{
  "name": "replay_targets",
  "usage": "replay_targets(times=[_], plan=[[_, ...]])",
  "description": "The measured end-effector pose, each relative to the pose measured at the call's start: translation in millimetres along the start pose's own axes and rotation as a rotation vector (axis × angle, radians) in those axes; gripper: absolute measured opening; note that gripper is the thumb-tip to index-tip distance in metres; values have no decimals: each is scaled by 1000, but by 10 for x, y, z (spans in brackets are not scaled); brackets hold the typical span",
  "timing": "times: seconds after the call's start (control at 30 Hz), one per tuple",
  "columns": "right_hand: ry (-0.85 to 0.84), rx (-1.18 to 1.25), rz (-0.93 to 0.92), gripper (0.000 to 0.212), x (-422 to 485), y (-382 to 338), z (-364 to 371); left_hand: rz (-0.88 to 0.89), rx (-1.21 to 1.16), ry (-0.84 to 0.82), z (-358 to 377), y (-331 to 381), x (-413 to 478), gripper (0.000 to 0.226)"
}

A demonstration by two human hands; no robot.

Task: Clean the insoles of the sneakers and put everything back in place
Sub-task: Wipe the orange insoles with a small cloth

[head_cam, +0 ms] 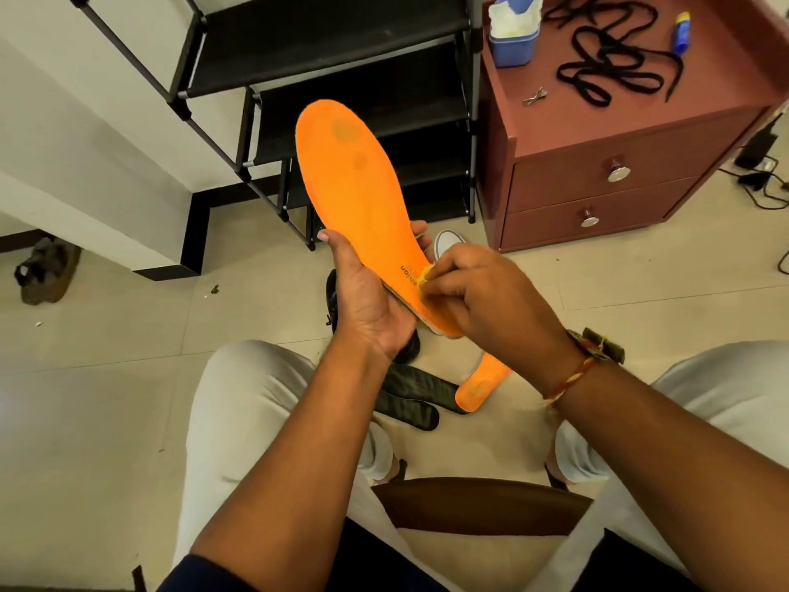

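My left hand (369,301) grips an orange insole (354,181) from below near its heel, with the toe end pointing up and away. Two dark smudges show near the toe. My right hand (478,301) pinches a small yellowish wipe (422,279) against the heel area of the insole. A second orange insole (478,386) lies on the floor between my knees, beside two black insoles (416,399). A black sneaker (332,301) and a white-toed sneaker (446,243) sit on the floor, mostly hidden behind my hands.
A black shoe rack (324,57) stands ahead. A maroon two-drawer cabinet (597,181) at right carries black laces (615,61), a blue tub of wipes (512,40), a small tube (680,32) and a clip (534,97). A sandal (45,269) lies far left. Cables (764,181) trail at right.
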State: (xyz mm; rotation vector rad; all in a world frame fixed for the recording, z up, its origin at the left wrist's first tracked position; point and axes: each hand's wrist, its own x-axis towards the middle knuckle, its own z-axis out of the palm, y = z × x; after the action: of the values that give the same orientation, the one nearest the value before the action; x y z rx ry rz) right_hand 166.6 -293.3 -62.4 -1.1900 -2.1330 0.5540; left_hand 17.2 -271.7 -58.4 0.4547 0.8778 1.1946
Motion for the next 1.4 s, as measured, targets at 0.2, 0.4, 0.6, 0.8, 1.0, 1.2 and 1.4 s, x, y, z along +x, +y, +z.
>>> replay_targets(times=[0.2, 0.4, 0.6, 0.8, 1.0, 1.2, 1.4], plan=[[-49, 60, -52, 15, -97, -220, 54, 108, -47, 33, 1, 81, 32, 103], [32, 57, 44, 15, -53, -81, 34, 73, -103, 45, -55, 144, 46, 106], [57, 45, 74, 17, -45, -24, 46, 109, -195, 51, -100, 191, 64, 106], [-32, 68, -40, 15, -104, -147, 87, 105, -236, 58, -151, 227, 82, 106], [-14, 59, -43, 16, -114, -240, 124, 98, -219, 68, -135, 193, 75, 107], [86, 58, 97, 12, -25, 12, 66, 50, -122, 79, -44, 65, 41, 108], [77, 153, 44, 14, -21, -109, 33, 4, -17, 70, 84, -60, -42, 104]])
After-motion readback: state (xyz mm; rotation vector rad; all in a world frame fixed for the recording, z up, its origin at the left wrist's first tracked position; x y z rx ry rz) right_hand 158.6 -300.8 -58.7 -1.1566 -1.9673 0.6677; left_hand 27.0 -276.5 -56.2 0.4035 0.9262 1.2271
